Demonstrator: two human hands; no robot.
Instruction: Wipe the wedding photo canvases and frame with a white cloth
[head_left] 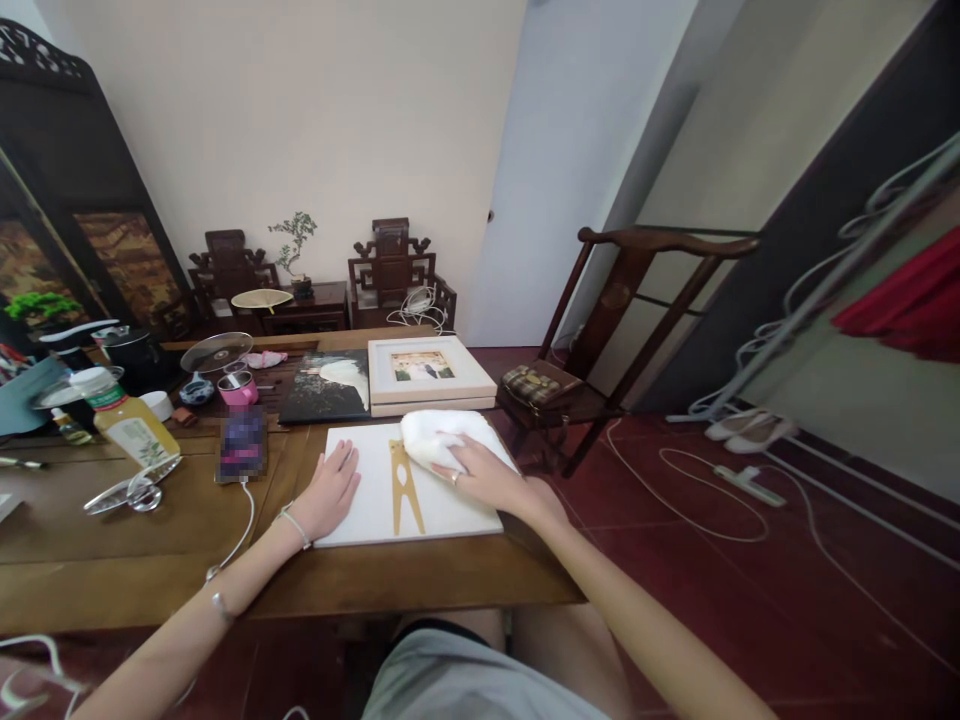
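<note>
On the table (150, 540), left hand (330, 492) lies open on white board (450, 515); right hand (489, 476) presses cloth (429, 436), fingers spread.

Cloth (435, 436) on board (361, 512), framed photo (429, 368) behind it, phone (241, 445) to the left — bottle (129, 422) further left, perhaps tilted.

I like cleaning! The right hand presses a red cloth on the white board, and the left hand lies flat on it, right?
Not red: the head view shows a white cloth. The right hand presses it on the white board; the left hand lies flat there.
</note>
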